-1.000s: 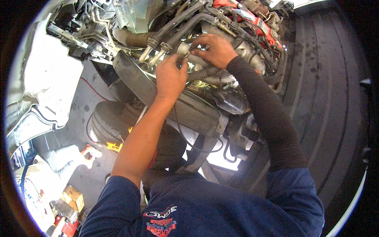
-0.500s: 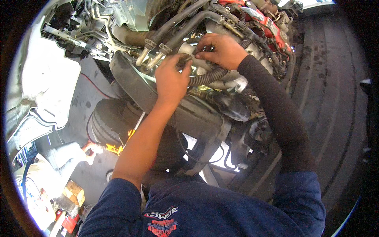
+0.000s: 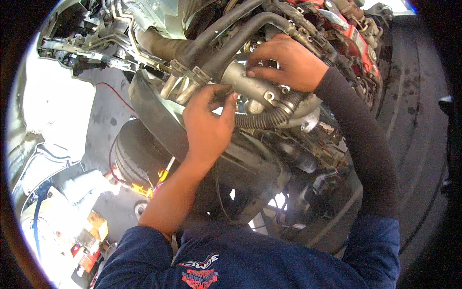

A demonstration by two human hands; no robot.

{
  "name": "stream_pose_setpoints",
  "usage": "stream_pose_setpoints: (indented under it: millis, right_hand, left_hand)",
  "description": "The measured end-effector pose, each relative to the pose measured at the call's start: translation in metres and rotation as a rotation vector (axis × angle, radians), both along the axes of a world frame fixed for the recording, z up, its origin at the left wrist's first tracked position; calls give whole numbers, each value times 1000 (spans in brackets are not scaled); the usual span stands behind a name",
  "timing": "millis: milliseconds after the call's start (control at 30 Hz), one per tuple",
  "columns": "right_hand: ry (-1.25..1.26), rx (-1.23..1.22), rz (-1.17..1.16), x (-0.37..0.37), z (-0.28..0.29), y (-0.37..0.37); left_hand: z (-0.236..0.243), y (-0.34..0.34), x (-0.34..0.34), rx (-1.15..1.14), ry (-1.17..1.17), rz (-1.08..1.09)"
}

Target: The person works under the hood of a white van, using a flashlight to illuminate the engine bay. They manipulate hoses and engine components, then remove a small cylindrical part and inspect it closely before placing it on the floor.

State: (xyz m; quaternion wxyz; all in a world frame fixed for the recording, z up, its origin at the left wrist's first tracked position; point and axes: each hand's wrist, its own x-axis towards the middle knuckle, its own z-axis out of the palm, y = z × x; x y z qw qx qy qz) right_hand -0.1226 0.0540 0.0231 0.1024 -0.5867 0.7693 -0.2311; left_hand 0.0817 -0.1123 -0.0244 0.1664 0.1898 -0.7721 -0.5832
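A grey metal pipe housing (image 3: 252, 85) lies between my hands in the engine bay. My left hand (image 3: 208, 123) is at its left end, thumb and fingertips pinched together; whatever they hold is too small to make out. Over the housing's upper side, my right hand (image 3: 291, 62) is curled, thumb and fingers bent toward each other. Its fingertips are partly hidden, and I cannot tell what is in them. A black corrugated hose (image 3: 264, 120) with a metal clamp runs just below the housing. Two thick black hoses (image 3: 257, 29) pass above my left hand to metal pipe ends (image 3: 185, 91).
Red engine covers (image 3: 358, 41) are at the upper right. A black wheel-well liner (image 3: 154, 103) curves beside a tyre (image 3: 134, 149) on the left. Below it stands an orange tool (image 3: 159, 180). A cardboard box (image 3: 97, 225) and red items are at the lower left.
The view has shifted slightly. My right hand has moved to the right, away from my left, showing more of the metal housing. My left hand stays pinched near its left end.
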Motion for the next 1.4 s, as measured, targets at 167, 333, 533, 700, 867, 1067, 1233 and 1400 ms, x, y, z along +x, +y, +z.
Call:
stream_pose_setpoints:
  millis: [167, 333, 533, 700, 867, 1067, 1233, 1400]
  right_hand:
    - [-100, -58, 98, 2, -3, -2]
    - [-168, -96, 114, 2, -6, -2]
    - [-250, -141, 150, -2, -11, -4]
    - [-231, -159, 163, 0, -11, -3]
    - [-213, -194, 183, 0, -11, -4]
    - [-211, -189, 164, 2, -12, -6]
    - [-251, -162, 138, 1, -10, -6]
    - [-228, -143, 139, 2, -10, -7]
  left_hand:
    - [3, 0, 1, 41, -84, 0]
    - [1, 1, 1, 80, -84, 10]
    - [0, 2, -1, 46, -78, 16]
    - [3, 2, -2, -27, -97, 4]
    - [1, 4, -3, 38, -71, 12]
    - [1, 5, -1, 68, -72, 27]
    - [0, 4, -1, 102, -54, 22]
    - [-2, 2, -2, 44, -31, 24]
